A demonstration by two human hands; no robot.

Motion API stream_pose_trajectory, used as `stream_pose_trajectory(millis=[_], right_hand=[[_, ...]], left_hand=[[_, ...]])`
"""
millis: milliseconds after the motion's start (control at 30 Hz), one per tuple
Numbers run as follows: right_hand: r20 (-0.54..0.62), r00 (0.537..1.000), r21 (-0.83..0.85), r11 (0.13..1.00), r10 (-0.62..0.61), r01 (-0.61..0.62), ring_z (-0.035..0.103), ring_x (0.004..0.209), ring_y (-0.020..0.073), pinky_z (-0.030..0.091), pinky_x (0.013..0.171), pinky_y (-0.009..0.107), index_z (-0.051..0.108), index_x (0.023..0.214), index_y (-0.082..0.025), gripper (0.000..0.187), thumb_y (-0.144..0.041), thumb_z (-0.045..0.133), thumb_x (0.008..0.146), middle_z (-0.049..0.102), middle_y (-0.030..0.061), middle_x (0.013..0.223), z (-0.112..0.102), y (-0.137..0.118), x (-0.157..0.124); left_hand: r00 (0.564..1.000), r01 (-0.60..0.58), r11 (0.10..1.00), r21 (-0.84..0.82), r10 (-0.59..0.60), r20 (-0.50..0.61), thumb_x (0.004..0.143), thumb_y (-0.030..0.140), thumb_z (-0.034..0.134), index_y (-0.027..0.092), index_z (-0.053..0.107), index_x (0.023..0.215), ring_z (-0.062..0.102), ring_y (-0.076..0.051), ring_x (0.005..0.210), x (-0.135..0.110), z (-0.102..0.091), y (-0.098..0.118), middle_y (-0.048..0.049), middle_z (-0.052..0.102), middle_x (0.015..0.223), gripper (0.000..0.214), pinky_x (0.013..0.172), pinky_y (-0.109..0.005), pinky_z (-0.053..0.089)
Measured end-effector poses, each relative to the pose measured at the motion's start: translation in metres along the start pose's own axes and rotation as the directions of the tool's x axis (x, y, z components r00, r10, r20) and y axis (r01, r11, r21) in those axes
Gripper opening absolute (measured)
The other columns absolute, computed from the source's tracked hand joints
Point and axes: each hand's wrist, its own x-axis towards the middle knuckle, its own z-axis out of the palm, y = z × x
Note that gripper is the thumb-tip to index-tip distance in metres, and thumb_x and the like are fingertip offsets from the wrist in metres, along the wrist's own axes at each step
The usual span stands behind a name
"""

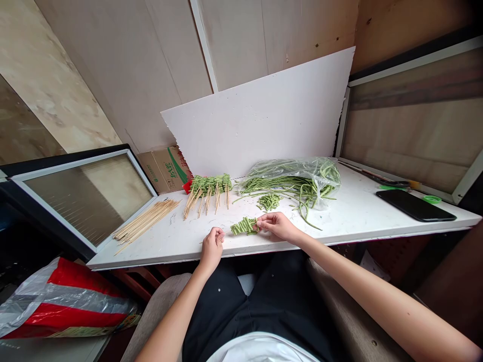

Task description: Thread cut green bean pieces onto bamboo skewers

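The right hand (277, 225) has thumb and fingertips pinched on the right end of a row of bean pieces (245, 226), which lies on the worktop (358, 211) in the gap between the two hands. The left hand (212, 247) rests just to the row's left with its fingers curled shut. It seems to grip the end of a stick running through the row, but the stick is too thin to make out.

The row's long axis runs from hand to hand, its right end slightly farther from the person. The short green pieces sit side by side across that line, pointing roughly away from the body.

Judging by the lay of things, the work is partly done. Beyond the left hand lies a batch of finished skewers (209, 188), green ends away and stick ends toward the person. Farther left of that hand, a large fan of bare sticks (147, 221) is untouched. Just past the right hand sits a small heap of cut pieces (268, 201), and behind it a clear bag of long beans (298, 181), uncut and spilling out. So much seems left to do. A dark phone (415, 205) lies well to the right of the right hand.
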Motion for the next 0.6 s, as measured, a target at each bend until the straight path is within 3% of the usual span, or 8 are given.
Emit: stream_pose_trajectory(millis=[233, 600], right_hand=[[0.01, 1.0, -0.047, 0.999, -0.017, 0.017, 0.072, 0.088, 0.0241, 0.054, 0.082, 0.035, 0.081, 0.094, -0.016, 0.047, -0.06, 0.08, 0.079, 0.08, 0.0104, 0.095, -0.006, 0.014, 0.003], [-0.024, 0.998, -0.133, 0.989, -0.066, 0.062, 0.072, 0.08, 0.024, 0.054, 0.076, 0.034, 0.084, 0.088, -0.016, 0.044, -0.059, 0.081, 0.078, 0.081, 0.01, 0.088, -0.007, 0.021, 0.007]], left_hand=[[1.0, 0.006, 1.0, -0.03, -0.006, -0.003, 0.099, 0.029, 0.049, 0.023, 0.059, 0.091, 0.069, -0.019, 0.073, -0.002, -0.001, -0.002, -0.0014, 0.068, 0.074, 0.014, 0.069, -0.028, 0.049], [0.998, 0.054, 0.994, -0.1, -0.058, -0.04, 0.096, 0.029, 0.052, 0.021, 0.061, 0.087, 0.068, -0.019, 0.071, -0.003, -0.001, 0.004, -0.0022, 0.068, 0.071, 0.015, 0.07, -0.028, 0.05]])
